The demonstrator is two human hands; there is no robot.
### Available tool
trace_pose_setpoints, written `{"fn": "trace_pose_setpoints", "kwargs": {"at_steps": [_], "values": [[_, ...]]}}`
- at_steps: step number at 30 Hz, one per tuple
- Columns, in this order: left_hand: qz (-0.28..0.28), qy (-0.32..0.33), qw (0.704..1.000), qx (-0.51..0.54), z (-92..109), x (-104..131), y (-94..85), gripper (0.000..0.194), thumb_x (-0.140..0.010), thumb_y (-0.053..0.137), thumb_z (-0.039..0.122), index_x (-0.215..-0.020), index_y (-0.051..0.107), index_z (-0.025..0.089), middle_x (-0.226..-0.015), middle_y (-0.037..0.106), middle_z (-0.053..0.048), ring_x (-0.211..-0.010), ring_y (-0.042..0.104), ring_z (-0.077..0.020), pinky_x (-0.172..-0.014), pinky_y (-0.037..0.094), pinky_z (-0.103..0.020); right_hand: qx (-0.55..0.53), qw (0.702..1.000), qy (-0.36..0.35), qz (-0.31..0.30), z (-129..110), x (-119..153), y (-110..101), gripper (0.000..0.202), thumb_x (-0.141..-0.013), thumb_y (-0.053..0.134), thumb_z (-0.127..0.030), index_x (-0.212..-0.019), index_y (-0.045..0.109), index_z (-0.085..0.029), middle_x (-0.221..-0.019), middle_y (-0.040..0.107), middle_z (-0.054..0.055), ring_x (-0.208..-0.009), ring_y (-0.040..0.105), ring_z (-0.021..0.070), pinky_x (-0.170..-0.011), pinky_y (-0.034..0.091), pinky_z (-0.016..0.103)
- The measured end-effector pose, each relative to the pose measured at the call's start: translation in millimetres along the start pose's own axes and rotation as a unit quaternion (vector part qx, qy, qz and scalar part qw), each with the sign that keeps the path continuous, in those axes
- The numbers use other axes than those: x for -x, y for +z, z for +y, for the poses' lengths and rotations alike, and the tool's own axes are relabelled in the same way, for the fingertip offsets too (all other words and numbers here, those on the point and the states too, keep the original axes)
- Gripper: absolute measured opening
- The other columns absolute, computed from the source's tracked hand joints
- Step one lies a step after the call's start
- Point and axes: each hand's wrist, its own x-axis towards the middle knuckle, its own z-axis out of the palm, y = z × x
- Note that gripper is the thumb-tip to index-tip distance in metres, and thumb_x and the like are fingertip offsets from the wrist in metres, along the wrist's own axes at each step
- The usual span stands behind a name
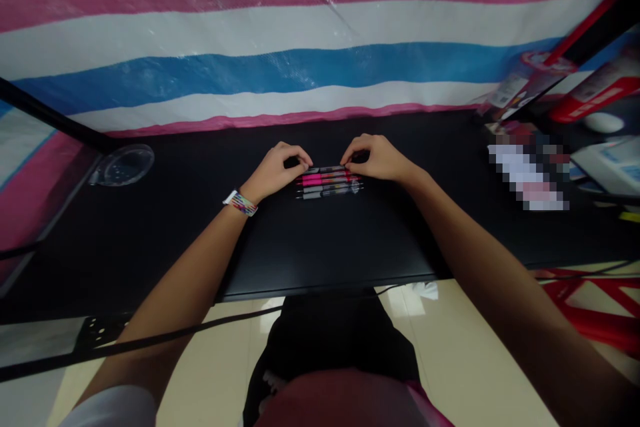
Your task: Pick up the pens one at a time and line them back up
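Note:
Several pens point(329, 181) lie side by side in a neat row on the black table point(200, 233), some pink, some dark grey. My left hand point(276, 170) pinches the left end of the farthest pen, fingers curled. My right hand point(377, 157) pinches the right end of that same pen. Both hands rest on the table on either side of the row. A multicoloured band sits on my left wrist.
A clear plastic lid or dish point(123, 165) lies at the far left of the table. Boxes and packages point(560, 147) crowd the right end. A striped pink, white and blue sheet point(300, 47) hangs behind. A red stool point(595, 307) stands low right.

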Motion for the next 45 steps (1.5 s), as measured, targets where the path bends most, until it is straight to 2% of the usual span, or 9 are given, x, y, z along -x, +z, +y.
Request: {"fn": "trace_pose_setpoints", "kwargs": {"at_steps": [6, 10, 15, 19, 25, 32, 37, 41, 45], "values": [[0.001, -0.005, 1.0, 0.002, -0.8, -0.6, -0.2, 0.012, -0.094, 0.071, 0.023, -0.096, 0.083, 0.028, -0.102, 0.085, -0.005, -0.111, 0.071, -0.03, -0.107, 0.052, -0.05, -0.007, 1.0, 0.003, 0.024, -0.2, 0.4, 1.8, 0.018, -0.079, 0.076, -0.022, -0.091, 0.089, -0.025, -0.088, 0.082, 0.005, -0.084, 0.072, 0.0249, -0.083, 0.054, 0.04], [0.004, -0.006, 1.0, -0.003, -1.7, -1.0, 0.7, 0.013, -0.096, 0.07, 0.024, -0.097, 0.083, 0.027, -0.103, 0.086, -0.005, -0.11, 0.071, -0.0294, -0.108, 0.052, -0.05, -0.015, 0.998, -0.012, 0.059, -20.2, 0.6, 5.0, 0.011, -0.083, 0.075, -0.023, -0.086, 0.085, -0.024, -0.087, 0.081, 0.005, -0.084, 0.071, 0.0246, -0.083, 0.053, 0.039], [0.005, -0.011, 1.0, -0.011, -5.8, -2.4, 2.4, 0.014, -0.095, 0.069, 0.023, -0.097, 0.082, 0.027, -0.102, 0.085, -0.005, -0.109, 0.071, -0.0293, -0.108, 0.053, -0.051, 0.016, 0.995, -0.092, -0.02, -65.4, 3.7, 18.0, 0.011, -0.086, 0.072, -0.02, -0.078, 0.078, -0.025, -0.071, 0.069, 0.001, -0.077, 0.06, 0.0224, -0.083, 0.048, 0.04], [0.011, -0.006, 1.0, -0.005, -8.8, -3.5, 3.1, 0.015, -0.096, 0.067, 0.025, -0.097, 0.082, 0.027, -0.104, 0.086, -0.006, -0.107, 0.071, -0.029, -0.105, 0.053, -0.051, 0.046, 0.988, -0.13, -0.068, -81.4, 7.0, 29.5, 0.013, -0.088, 0.071, -0.015, -0.08, 0.077, -0.023, -0.072, 0.068, 0.001, -0.079, 0.059, 0.0225, -0.086, 0.045, 0.04], [0.014, -0.004, 1.0, 0.002, -7.2, -3.5, 3.3, 0.016, -0.098, 0.067, 0.025, -0.096, 0.082, 0.027, -0.101, 0.086, -0.005, -0.105, 0.071, -0.0279, -0.107, 0.054, -0.052, 0.069, 0.983, -0.139, -0.103, -77.8, 8.7, 35.0, 0.014, -0.091, 0.074, -0.014, -0.079, 0.072, -0.022, -0.074, 0.067, 0.001, -0.081, 0.057, 0.023, -0.088, 0.043, 0.039], [0.015, -0.003, 1.0, 0.005, -7.5, -3.6, 4.0, 0.016, -0.099, 0.066, 0.025, -0.097, 0.082, 0.027, -0.103, 0.086, -0.005, -0.106, 0.072, -0.0282, -0.105, 0.054, -0.051, 0.094, 0.976, -0.172, -0.093, -72.6, 9.6, 33.4, 0.011, -0.091, 0.084, -0.026, -0.088, 0.074, -0.022, -0.088, 0.071, 0.005, -0.087, 0.06, 0.0257, -0.089, 0.044, 0.041], [0.037, -0.009, 0.999, 0.023, -3.6, -2.3, 4.0, 0.015, -0.1, 0.067, 0.03, -0.102, 0.082, 0.026, -0.106, 0.085, -0.006, -0.105, 0.073, -0.0273, -0.105, 0.054, -0.048, 0.081, 0.975, -0.164, -0.13, -77.1, 10.7, 33.9, 0.009, -0.089, 0.077, -0.016, -0.085, 0.072, -0.023, -0.09, 0.075, 0.006, -0.092, 0.061, 0.0266, -0.089, 0.047, 0.04], [0.084, 0.018, 0.995, 0.043, 9.1, 0.1, 2.4, 0.025, -0.107, 0.065, 0.042, -0.099, 0.081, 0.025, -0.099, 0.084, -0.006, -0.1, 0.074, -0.0265, -0.102, 0.054, -0.046, 0.033, 0.986, -0.127, -0.101, -77.7, 10.0, 29.1, 0.009, -0.089, 0.076, -0.017, -0.088, 0.07, -0.023, -0.089, 0.072, 0.004, -0.088, 0.063, 0.0236, -0.08, 0.048, 0.035], [0.074, 0.034, 0.996, 0.039, 21.1, 2.2, 3.4, 0.042, -0.111, 0.062, 0.054, -0.085, 0.077, 0.025, -0.083, 0.079, -0.005, -0.089, 0.072, -0.0249, -0.096, 0.055, -0.044, 0.014, 0.993, -0.105, -0.047, -64.3, 6.8, 23.1, 0.003, -0.093, 0.076, -0.023, -0.094, 0.074, -0.024, -0.091, 0.073, 0.004, -0.091, 0.066, 0.0234, -0.081, 0.049, 0.034]]}}
